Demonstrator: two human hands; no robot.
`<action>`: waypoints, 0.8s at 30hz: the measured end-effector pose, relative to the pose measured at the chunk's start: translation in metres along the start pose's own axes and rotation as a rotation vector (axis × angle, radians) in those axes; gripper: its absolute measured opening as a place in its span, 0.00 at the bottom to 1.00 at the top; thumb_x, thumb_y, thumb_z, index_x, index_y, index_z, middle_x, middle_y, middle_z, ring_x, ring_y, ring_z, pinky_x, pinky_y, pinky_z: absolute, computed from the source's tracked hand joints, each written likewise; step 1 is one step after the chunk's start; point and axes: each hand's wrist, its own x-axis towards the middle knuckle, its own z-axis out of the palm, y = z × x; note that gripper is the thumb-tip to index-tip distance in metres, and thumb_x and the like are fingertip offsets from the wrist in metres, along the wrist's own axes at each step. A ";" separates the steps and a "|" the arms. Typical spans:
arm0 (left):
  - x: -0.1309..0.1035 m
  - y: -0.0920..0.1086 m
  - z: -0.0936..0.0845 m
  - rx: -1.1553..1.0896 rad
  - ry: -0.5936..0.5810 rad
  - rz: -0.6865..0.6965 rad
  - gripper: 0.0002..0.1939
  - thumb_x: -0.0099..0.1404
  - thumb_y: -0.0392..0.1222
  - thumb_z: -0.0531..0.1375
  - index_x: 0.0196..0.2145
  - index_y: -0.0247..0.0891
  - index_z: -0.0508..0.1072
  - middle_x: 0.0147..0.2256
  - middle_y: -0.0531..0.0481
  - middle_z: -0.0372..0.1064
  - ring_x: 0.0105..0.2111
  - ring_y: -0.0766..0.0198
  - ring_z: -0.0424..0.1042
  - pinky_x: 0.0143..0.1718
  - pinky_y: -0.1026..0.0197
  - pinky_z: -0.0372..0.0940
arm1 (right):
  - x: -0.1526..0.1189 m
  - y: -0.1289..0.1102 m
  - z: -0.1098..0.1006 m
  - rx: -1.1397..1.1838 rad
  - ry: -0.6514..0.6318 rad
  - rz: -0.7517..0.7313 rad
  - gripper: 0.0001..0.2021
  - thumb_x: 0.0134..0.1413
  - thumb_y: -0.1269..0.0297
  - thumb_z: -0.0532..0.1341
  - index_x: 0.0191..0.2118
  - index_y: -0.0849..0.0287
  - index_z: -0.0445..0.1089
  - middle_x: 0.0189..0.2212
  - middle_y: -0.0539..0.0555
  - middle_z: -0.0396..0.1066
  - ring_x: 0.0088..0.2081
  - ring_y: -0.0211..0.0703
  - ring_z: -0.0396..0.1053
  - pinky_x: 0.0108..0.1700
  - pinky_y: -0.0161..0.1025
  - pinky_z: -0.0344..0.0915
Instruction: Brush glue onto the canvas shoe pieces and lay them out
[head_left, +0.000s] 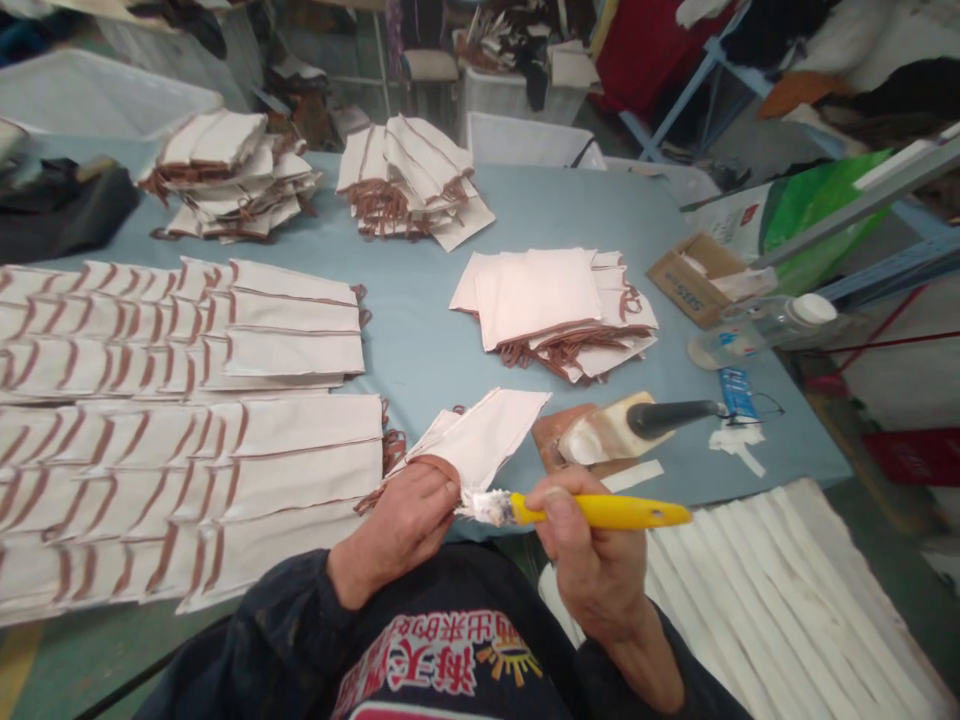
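My right hand (589,545) grips a yellow-handled brush (615,511) whose bristles are coated in white paste. The brush tip meets the edge of a white panel with brown trim (487,440) near the table's front edge. My left hand (405,525) is closed on this panel's brown-edged end, its fingers over the trim. Just right of the panel, a white paste-smeared container (600,430) with a dark handle leaning out lies on a brown board (551,435). Several overlapping rows of similar panels (300,430) cover the table's left side.
Stacks of brown-edged panels stand at the back left (214,150), back middle (409,165) and right of centre (540,290). To the right are a small cardboard box (694,275), a clear jar (750,330) and a blue packet (739,392). White padded strips (780,590) lie at lower right.
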 end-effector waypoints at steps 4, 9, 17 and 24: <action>-0.003 0.003 0.005 -0.009 0.018 0.003 0.12 0.72 0.26 0.52 0.38 0.41 0.68 0.31 0.47 0.72 0.31 0.57 0.70 0.35 0.58 0.67 | 0.002 0.002 -0.001 -0.007 0.172 0.011 0.18 0.75 0.52 0.59 0.33 0.55 0.74 0.18 0.44 0.60 0.16 0.34 0.57 0.19 0.33 0.56; -0.003 0.005 0.007 -0.013 0.023 0.010 0.13 0.70 0.25 0.52 0.36 0.41 0.69 0.29 0.48 0.72 0.31 0.57 0.71 0.35 0.58 0.67 | -0.005 0.005 0.000 0.014 0.027 0.041 0.19 0.76 0.51 0.58 0.34 0.56 0.75 0.19 0.45 0.62 0.17 0.34 0.57 0.19 0.33 0.56; 0.005 0.007 0.004 0.009 0.071 0.053 0.14 0.71 0.26 0.52 0.34 0.40 0.71 0.29 0.46 0.74 0.33 0.57 0.72 0.38 0.56 0.69 | -0.003 -0.001 -0.005 0.038 0.117 0.020 0.20 0.75 0.50 0.59 0.32 0.56 0.74 0.17 0.43 0.57 0.15 0.33 0.55 0.16 0.31 0.52; 0.010 0.006 0.002 0.058 0.044 0.077 0.14 0.71 0.27 0.52 0.33 0.40 0.72 0.29 0.46 0.74 0.33 0.56 0.72 0.40 0.55 0.69 | -0.009 0.005 -0.004 0.043 0.178 0.041 0.19 0.75 0.52 0.59 0.33 0.56 0.74 0.18 0.43 0.59 0.16 0.33 0.56 0.18 0.31 0.54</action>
